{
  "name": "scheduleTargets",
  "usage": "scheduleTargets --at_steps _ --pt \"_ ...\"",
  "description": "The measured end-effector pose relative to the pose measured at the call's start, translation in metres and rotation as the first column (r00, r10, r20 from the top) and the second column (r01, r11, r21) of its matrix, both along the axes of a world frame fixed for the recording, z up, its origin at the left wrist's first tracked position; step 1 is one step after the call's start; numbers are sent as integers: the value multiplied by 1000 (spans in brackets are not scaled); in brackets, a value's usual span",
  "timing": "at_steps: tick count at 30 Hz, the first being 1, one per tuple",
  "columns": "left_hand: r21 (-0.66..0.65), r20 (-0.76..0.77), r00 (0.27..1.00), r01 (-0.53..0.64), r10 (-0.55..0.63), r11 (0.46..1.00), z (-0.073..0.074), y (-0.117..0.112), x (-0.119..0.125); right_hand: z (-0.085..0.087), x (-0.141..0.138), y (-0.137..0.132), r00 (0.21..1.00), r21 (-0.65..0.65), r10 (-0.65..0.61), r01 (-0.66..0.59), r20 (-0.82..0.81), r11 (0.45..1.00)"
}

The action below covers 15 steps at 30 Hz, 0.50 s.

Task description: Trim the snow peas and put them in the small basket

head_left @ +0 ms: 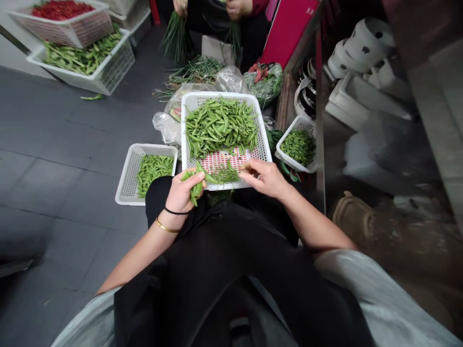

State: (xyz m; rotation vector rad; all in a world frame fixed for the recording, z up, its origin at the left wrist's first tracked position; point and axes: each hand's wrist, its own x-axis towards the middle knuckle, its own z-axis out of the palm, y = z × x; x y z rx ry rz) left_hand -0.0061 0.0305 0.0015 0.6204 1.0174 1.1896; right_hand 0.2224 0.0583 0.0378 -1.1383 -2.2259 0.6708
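My left hand (188, 189) is closed around several green pea pods (196, 191), which stick out past the thumb and fingertips. It is at the near left corner of a white plastic basket (265, 144). Inside that basket, a heap of pea pods (221, 123) fills the far part. Thin trimmed stems and tips (224, 174) lie along its near side. Over the near right edge, my right hand (263, 177) has its thumb and fingers apart, and I see nothing held between them.
On the floor to the left stands a smaller basket (123, 176) of pods. A basket of chopped greens (298, 147) is at the right. Across from me, a person's hands (238, 8) hold long green stalks. Stacked baskets (104, 72) stand far left, and plastic bags (168, 127) lie behind.
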Motion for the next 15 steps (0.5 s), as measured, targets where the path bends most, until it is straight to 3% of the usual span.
scheduleTargets --at_steps 3,5,7,9,11,12,13,14,15 --pt "30 -156 987 34 -29 999 5 -3 0 -5 -16 -1 986 -148 148 -136 73 980" --pt "107 -390 921 54 -8 993 14 -7 -5 -10 -27 -2 952 -154 241 -213 190 965" --pt "253 -670 738 125 81 959 27 -12 -15 -12 -32 -5 895 -115 310 -288 320 951" --pt "335 -847 519 362 110 870 39 -17 -23 -9 -32 -9 830 -76 380 -384 408 920" --pt "234 -942 337 644 5 729 46 -20 -26 -3 -29 -14 783 -24 431 -471 449 882" --pt "171 -961 273 727 -51 665 46 -20 -25 -1 -29 -17 780 12 431 -488 454 873" --pt "126 -965 243 766 -102 630 45 -19 -21 1 -29 -19 795 57 409 -482 449 874" --pt "109 -956 257 762 -143 638 41 -17 -17 1 -31 -21 824 109 360 -446 437 889" --pt "111 -931 315 725 -185 680 37 -15 -11 0 -34 -22 861 163 286 -381 420 910"
